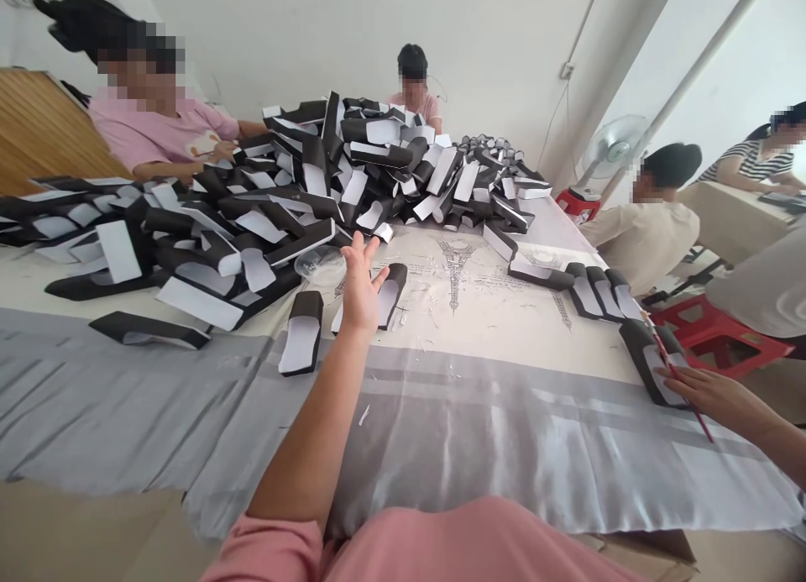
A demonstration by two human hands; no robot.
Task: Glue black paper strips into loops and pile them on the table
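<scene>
My left hand (361, 286) reaches over the table with its fingers spread and nothing in them. Just behind it, partly covered by the hand, lies a black-and-white folded card piece (393, 295). Another such card piece (300, 334) rests to its left. At the right edge, my right hand (702, 386) grips a thin red stick, apparently a paintbrush (662, 349), pointing up and away. That hand also lies on a black-and-white card piece (643, 359), partly hidden under it. Farther back, several like pieces (595, 292) stand in a row.
A large heap of black-and-white card pieces (371, 158) covers the table's far and left parts. A clear plastic bowl (320, 264) sits by it. White scraps dot the printed tablecloth (478, 313). Several people sit around; a red stool (724, 334) and a fan (614, 145) stand right.
</scene>
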